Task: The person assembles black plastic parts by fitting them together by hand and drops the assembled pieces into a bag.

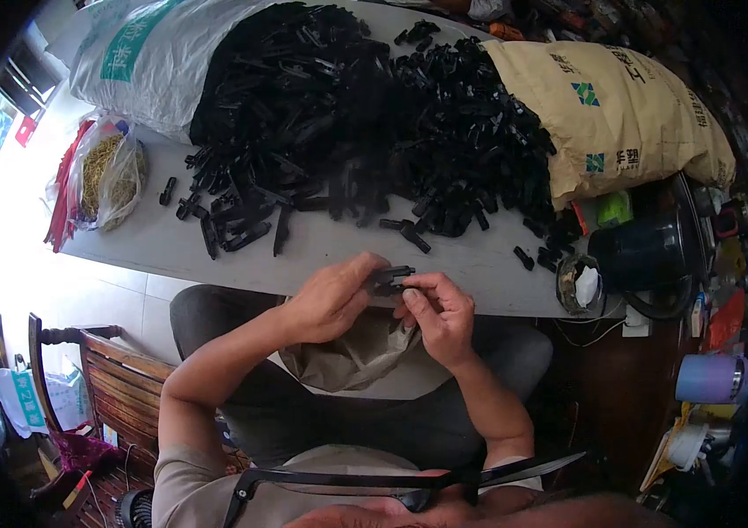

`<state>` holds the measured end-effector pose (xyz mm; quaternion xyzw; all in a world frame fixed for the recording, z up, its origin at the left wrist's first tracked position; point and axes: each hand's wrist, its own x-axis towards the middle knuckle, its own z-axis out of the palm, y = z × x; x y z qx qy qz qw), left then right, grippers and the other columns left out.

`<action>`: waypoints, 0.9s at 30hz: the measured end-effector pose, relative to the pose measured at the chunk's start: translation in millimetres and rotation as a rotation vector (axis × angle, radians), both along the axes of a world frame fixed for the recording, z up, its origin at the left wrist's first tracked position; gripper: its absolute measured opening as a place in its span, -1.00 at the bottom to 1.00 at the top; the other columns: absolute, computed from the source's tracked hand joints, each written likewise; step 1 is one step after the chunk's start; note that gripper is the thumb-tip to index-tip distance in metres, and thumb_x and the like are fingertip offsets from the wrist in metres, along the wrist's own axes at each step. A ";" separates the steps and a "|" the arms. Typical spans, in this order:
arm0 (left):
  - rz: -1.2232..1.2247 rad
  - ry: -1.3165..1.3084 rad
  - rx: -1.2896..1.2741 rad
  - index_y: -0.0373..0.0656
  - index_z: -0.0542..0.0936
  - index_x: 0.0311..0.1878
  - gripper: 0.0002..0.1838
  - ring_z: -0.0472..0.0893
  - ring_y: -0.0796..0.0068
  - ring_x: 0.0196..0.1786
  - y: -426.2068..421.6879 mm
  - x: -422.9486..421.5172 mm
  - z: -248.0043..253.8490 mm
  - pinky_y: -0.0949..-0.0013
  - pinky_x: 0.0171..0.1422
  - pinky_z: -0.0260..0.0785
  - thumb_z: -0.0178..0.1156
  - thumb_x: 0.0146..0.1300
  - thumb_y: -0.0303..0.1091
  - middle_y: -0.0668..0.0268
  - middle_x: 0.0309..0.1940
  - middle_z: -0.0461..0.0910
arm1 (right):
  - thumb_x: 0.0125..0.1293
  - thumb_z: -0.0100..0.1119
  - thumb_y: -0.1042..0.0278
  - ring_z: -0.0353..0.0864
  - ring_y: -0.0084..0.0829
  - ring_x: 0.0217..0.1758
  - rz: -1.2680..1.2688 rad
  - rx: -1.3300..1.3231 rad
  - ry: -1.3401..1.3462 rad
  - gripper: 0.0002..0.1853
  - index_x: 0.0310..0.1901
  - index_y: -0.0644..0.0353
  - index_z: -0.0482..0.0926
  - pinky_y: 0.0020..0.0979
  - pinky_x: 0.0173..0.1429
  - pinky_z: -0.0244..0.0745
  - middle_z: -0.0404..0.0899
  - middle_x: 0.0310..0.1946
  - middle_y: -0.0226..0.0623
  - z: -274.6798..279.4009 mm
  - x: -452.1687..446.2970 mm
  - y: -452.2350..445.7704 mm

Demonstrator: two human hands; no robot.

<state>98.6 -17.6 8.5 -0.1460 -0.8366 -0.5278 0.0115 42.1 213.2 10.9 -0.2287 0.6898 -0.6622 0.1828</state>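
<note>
My left hand (334,297) is closed around a black plastic part (398,272), whose end sticks out past the fingers. Close beside it, my right hand (441,319) pinches a small dark piece (397,289) against that part; its exact shape is hard to make out. Below both hands an open brown bag (352,356) hangs between the knees. Just beyond the fingers, loose black plastic parts (407,233) lie on the white table (338,255). Behind them rises a big heap of longer black parts (286,97), next to a heap of smaller black pieces (471,132).
A white sack (149,66) lies at the back left, a tan printed sack (620,114) at the right. A clear bag of small brass-coloured pieces (111,176) sits at the left edge. A jar (578,286) stands near the right corner. A wooden chair (118,374) is on my left.
</note>
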 end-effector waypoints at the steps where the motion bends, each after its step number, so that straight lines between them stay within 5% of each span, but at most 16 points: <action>1: -0.033 0.050 -0.002 -0.29 0.41 0.37 -0.57 0.62 -0.28 0.12 -0.8 -0.7 -0.5 -0.02 0.17 0.49 0.07 0.47 -0.49 -0.13 0.04 0.60 | 0.60 0.27 0.34 0.77 -0.57 -0.27 -0.002 -0.005 0.010 -0.80 0.06 0.30 0.63 -0.47 -0.21 0.68 0.80 -0.28 -0.28 -1.0 -0.3 0.1; 10: 0.003 -0.047 -0.133 -0.27 0.44 0.40 -0.47 0.66 -0.22 0.12 12.7 5.6 7.5 -0.05 0.16 0.55 0.29 0.51 -0.21 -0.09 0.10 0.61 | 0.55 0.34 0.40 0.81 -0.53 -0.26 0.031 0.034 0.101 -0.84 -0.01 0.29 0.61 -0.45 -0.19 0.70 0.82 -0.30 -0.23 -4.5 0.1 2.6; 21: 0.003 0.130 -0.198 -0.22 0.53 0.30 -0.54 0.72 -0.14 -0.10 8.6 8.0 13.1 -0.03 -0.08 0.59 0.34 0.46 -0.21 0.01 -0.06 0.66 | 0.48 0.44 0.35 0.76 -0.57 -0.31 0.072 0.096 0.227 -0.79 -0.02 0.26 0.64 -0.45 -0.22 0.66 0.79 -0.34 -0.27 -5.9 -5.7 9.0; 27: -0.014 0.156 -0.144 -0.23 0.56 0.25 -0.57 0.72 -0.11 -0.16 3.9 6.0 18.7 -0.01 -0.13 0.58 0.37 0.43 -0.24 0.04 -0.12 0.65 | 0.37 0.50 0.32 0.72 -0.55 -0.17 0.045 0.012 0.208 -0.59 0.16 0.25 0.59 -0.46 -0.11 0.63 0.75 -0.14 -0.27 -5.4 -2.0 9.4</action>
